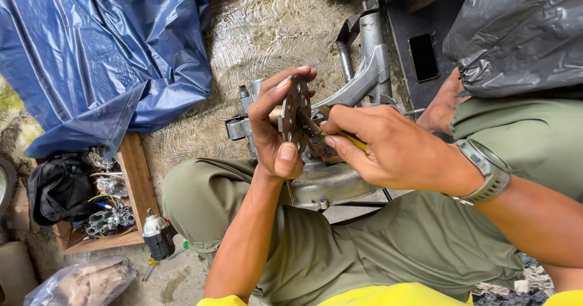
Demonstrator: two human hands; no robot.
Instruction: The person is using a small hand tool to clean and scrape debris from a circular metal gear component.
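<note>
A person sits on the ground with a grey metal casting point(364, 81) across the lap. Left of the casting, a wooden tray point(136, 178) holds sockets, and a cordless driver point(159, 236) lies beside it. The left hand point(276, 124) clamps a round holed disc point(296, 115) by its rim, just in front of the casting. The right hand point(382, 148) pinches a yellow-handled tool point(346, 139) against the disc. If the tool slips, it could jab the left fingers.
</note>
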